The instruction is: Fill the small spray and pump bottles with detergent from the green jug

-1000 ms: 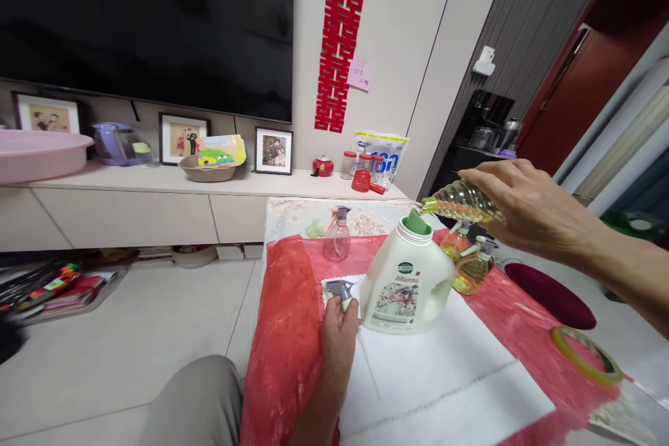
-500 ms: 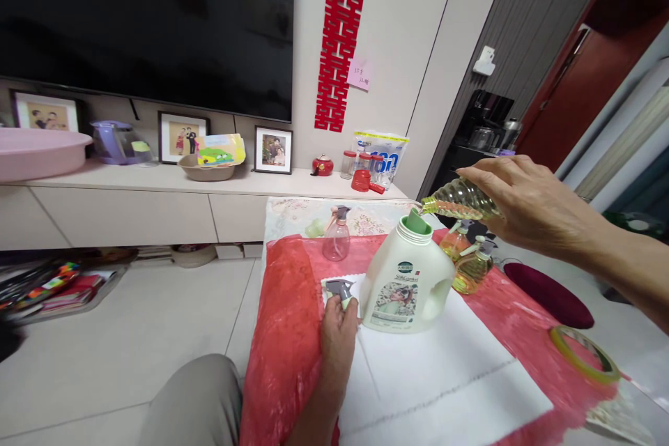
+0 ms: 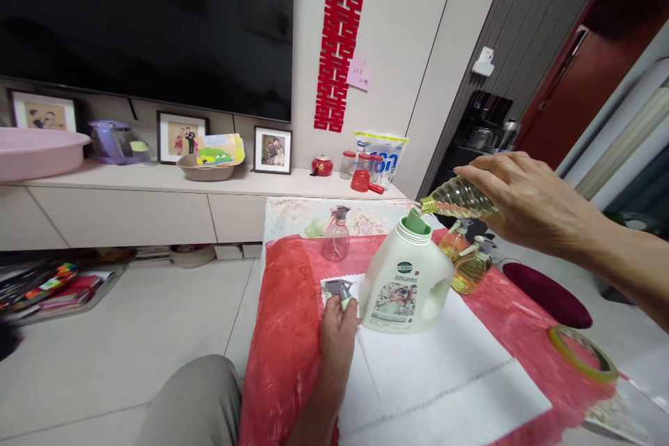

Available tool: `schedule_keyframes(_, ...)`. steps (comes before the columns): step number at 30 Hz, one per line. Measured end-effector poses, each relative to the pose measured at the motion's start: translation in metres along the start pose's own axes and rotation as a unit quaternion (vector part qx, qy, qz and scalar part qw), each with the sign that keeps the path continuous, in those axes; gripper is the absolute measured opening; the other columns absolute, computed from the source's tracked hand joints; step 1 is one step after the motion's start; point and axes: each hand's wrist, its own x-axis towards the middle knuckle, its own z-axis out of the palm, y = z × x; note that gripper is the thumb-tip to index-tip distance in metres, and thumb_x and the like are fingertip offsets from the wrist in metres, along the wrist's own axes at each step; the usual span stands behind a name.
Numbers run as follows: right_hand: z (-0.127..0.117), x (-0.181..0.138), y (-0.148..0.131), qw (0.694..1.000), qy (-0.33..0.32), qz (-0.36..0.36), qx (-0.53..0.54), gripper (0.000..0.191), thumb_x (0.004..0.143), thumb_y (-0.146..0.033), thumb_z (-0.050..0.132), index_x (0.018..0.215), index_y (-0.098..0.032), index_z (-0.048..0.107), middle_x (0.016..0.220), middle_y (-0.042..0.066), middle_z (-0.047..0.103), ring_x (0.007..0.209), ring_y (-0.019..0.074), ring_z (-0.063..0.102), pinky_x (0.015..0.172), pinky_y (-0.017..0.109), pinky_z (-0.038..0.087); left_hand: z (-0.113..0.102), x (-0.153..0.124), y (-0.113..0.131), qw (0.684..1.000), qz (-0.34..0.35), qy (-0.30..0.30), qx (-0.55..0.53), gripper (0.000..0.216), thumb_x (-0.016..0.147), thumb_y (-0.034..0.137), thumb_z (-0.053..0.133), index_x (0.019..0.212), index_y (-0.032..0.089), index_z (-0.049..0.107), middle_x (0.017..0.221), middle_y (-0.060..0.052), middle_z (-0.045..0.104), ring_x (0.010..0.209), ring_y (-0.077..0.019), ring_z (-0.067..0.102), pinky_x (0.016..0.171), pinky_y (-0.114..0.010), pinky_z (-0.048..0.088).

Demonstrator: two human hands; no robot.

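My right hand (image 3: pixel 523 202) is wrapped round a small clear bottle (image 3: pixel 454 199) of yellow liquid, tipped on its side with its mouth just above the green spout of a white detergent jug (image 3: pixel 405 282). The jug stands upright on white paper (image 3: pixel 444 376) on a red cloth (image 3: pixel 285 334). My left hand (image 3: pixel 337 334) rests at the jug's left side, fingers closed on a grey and green spray head (image 3: pixel 341 290).
An empty clear spray bottle (image 3: pixel 336 235) stands behind the jug. Two yellow-filled spray bottles (image 3: pixel 467 261) stand to its right. A roll of green tape (image 3: pixel 581 354) and a dark red cushion (image 3: pixel 548 286) lie at right. A long cabinet (image 3: pixel 130 205) with frames runs along the wall.
My right hand and the tipped bottle have drifted slightly up and left. The jug and my left hand have stayed put.
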Motion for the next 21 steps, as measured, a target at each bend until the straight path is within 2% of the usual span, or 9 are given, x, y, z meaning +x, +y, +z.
schedule_keyframes(6,0.0003,0.001,-0.0005,1.0,0.0,-0.004,-0.003,0.06,0.079,-0.012,0.058,0.139,-0.016,0.048,0.131,0.01,0.054,0.113,0.0268,0.047,0.087,0.037,0.043,-0.0001,-0.0018,0.0032,1.0,0.001,-0.006,-0.005,0.037,0.072,0.05,0.068,0.09,0.02,0.056,0.071,0.0,0.068,0.06,-0.0186,0.064,0.059,-0.029,0.047)
schedule_keyframes(16,-0.0016,0.0028,-0.0028,1.0,-0.009,-0.009,0.011,0.057,0.081,-0.01,0.052,0.138,-0.016,0.05,0.132,0.013,0.053,0.119,0.0286,0.045,0.094,0.041,0.041,0.0,-0.0029,0.0066,1.0,-0.011,-0.008,-0.012,0.036,0.072,0.049,0.067,0.091,0.02,0.056,0.07,0.001,0.067,0.059,-0.018,0.063,0.06,-0.029,0.045)
schedule_keyframes(21,-0.0015,0.004,-0.0042,1.0,-0.001,-0.024,-0.017,0.054,0.085,-0.012,0.049,0.138,-0.017,0.049,0.133,0.013,0.051,0.12,0.0304,0.045,0.094,0.043,0.042,0.0005,-0.0036,0.0079,1.0,-0.008,-0.008,-0.016,0.036,0.072,0.048,0.067,0.09,0.02,0.055,0.072,0.0,0.068,0.06,-0.0177,0.063,0.06,-0.029,0.046)
